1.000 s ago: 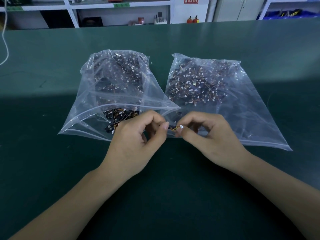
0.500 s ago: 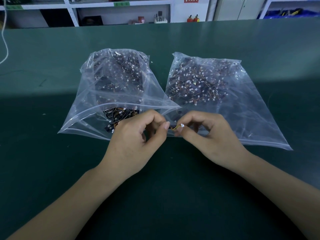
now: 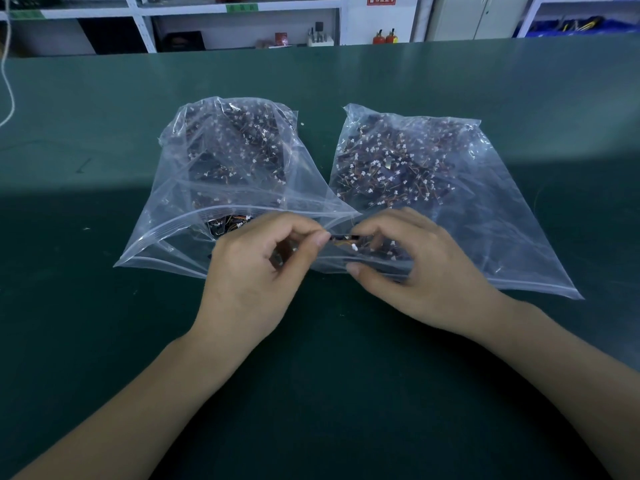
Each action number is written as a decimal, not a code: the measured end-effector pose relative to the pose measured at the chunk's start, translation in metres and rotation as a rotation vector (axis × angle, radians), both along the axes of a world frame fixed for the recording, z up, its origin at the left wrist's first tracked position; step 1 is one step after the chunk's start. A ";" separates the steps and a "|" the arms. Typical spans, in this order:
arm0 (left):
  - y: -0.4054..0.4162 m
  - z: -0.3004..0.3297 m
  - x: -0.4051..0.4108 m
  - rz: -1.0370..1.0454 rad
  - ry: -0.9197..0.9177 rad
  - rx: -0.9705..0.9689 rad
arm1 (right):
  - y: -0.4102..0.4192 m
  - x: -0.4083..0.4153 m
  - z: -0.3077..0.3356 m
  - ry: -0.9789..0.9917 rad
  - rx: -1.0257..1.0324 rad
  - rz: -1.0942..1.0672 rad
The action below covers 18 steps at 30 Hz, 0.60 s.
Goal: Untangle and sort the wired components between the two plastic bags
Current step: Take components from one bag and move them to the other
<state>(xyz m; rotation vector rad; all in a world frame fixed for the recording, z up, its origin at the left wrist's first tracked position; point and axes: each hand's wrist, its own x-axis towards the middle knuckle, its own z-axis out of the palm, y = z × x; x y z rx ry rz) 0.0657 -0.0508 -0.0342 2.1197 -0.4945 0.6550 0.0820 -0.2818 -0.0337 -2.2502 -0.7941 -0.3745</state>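
Two clear zip bags lie side by side on the green table, each full of small black parts with thin wires and white connectors. The left bag [image 3: 166,233] has its mouth toward me, and the right bag [image 3: 512,216] lies flat. Between the bag mouths I hold one wired component [image 3: 343,240], a small black piece with an orange wire and a white plug. My left hand [image 3: 256,275] pinches its left end between thumb and forefinger. My right hand [image 3: 415,265] holds its right end with curled fingers, thumb spread below.
The green table [image 3: 104,341] stretches wide around the bags. A white cable [image 3: 8,84] hangs at the far left. Shelving with small items [image 3: 242,26] and blue bins [image 3: 581,24] stand behind the table's far edge.
My right thumb has dropped away from the white plug and now spreads below it. Both hands stay at the same spot between the bag mouths.
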 end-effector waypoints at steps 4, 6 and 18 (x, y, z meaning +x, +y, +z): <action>0.007 0.002 0.004 0.020 -0.066 0.056 | -0.005 0.004 0.001 -0.034 -0.158 -0.036; 0.007 0.000 0.004 -0.011 -0.090 0.084 | -0.005 0.005 0.002 -0.047 -0.197 -0.047; 0.008 -0.011 0.012 -0.032 -0.133 0.226 | -0.007 0.005 0.001 -0.075 -0.032 -0.084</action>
